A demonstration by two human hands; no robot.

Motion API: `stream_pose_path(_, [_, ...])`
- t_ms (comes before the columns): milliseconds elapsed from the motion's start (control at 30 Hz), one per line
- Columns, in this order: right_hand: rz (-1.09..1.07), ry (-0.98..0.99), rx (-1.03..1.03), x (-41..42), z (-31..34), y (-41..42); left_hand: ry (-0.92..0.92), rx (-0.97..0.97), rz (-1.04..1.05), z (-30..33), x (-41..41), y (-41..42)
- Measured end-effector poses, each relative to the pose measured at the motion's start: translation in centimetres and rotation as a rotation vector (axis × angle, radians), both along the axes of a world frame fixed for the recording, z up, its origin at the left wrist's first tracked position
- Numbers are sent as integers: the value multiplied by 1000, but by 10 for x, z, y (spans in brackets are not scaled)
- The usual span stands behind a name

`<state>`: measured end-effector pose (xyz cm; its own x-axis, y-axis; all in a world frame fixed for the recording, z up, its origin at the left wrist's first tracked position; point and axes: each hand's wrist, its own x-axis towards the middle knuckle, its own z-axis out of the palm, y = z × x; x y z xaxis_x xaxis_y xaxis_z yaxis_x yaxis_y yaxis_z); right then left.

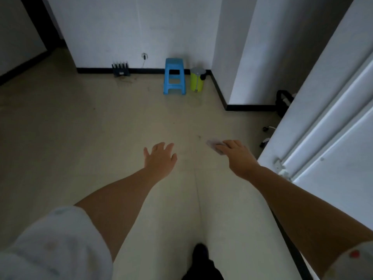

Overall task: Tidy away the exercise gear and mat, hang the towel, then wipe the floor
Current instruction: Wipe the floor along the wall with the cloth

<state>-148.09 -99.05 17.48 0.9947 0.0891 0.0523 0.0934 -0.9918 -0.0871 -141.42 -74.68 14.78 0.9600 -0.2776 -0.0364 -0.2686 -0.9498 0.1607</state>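
Both my arms reach forward over the beige tiled floor (pixel 80 128). My left hand (pixel 160 157) hangs above the floor with its fingers spread and relaxed, holding nothing. My right hand (pixel 237 156) grips a small pale, blurred piece of cloth or tissue (pixel 215 147) that sticks out past the fingertips to the left. No mat, exercise gear or towel shows in this view.
A blue plastic stool (pixel 174 76) and a yellow-green lidded bin (pixel 197 78) stand against the far white wall. A black device (pixel 120 69) sits by the skirting. A white door (pixel 327 128) stands at the right, with a black bag (pixel 283 102) behind it. My dark shoe (pixel 199 252) is below.
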Motion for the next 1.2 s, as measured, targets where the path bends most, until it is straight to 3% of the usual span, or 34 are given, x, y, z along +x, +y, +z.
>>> stream_pose_path(300, [77,-12,-11,259,-6,-91,-64,-32,35,-1,233,-98])
stream_pose_path(633, [290,35,-2,520,-35,-120,17,0,161,-21,469,-117])
stream_pose_path(1200, [59,93,-35,971,-43,-248,94,-35,0,-31,945,-231])
